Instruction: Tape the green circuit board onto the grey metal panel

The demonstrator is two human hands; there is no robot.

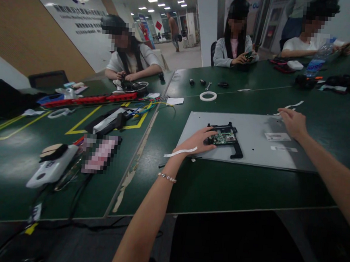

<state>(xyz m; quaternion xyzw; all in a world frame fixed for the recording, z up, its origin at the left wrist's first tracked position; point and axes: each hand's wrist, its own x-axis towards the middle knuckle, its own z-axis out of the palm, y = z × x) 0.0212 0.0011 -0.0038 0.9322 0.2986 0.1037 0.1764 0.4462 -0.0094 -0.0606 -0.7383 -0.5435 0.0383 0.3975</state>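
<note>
My left hand [198, 141] lies with spread fingers on a black plastic frame that carries a green circuit board [223, 139]. Under the frame is a flat light-grey panel [200, 123] with white labels [277, 137] on its right part. A narrow white strip [181, 151] sticks across my left wrist, above a beaded bracelet [167, 177]. At the panel's far right corner, my right hand [295, 123] has its thumb and fingers pinched on a thin white tape strip [296, 104]. The exact grip is partly hidden.
A roll of white tape [208, 96], a wrench [208, 86] and small black parts [223, 84] lie beyond the panel. Left are a red power strip [92, 99], a white device [52, 166] and cables. Co-workers sit across the green table [234, 188]; a water bottle [316, 63] stands far right.
</note>
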